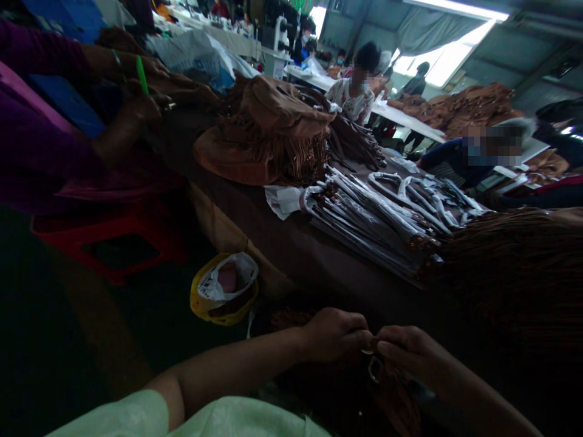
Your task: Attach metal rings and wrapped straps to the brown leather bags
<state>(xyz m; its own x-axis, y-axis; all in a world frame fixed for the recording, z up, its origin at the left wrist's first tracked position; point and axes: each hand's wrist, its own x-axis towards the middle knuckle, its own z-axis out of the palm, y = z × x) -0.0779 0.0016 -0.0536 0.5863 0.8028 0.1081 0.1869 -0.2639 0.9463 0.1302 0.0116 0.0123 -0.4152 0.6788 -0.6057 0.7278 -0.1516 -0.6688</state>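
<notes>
My left hand (339,335) and my right hand (412,349) meet low in the head view, fingers pinched close together. Between the fingertips is a small brown tab (374,345) with a bit of shiny metal at its edge. Just below hangs a metal ring (375,368). Brown suede-like material (398,394) falls beneath my right hand, over my lap. Deep shadow hides most of this piece and the undersides of my fingers.
On the dark table (282,233) lie brown fringed bags (273,130), wrapped straps (364,209) and a brown fringe pile (514,273). A yellow bag-lined basket (223,288) stands beside it. At left, a co-worker in purple (45,145) handles brown material near a red stool (109,233).
</notes>
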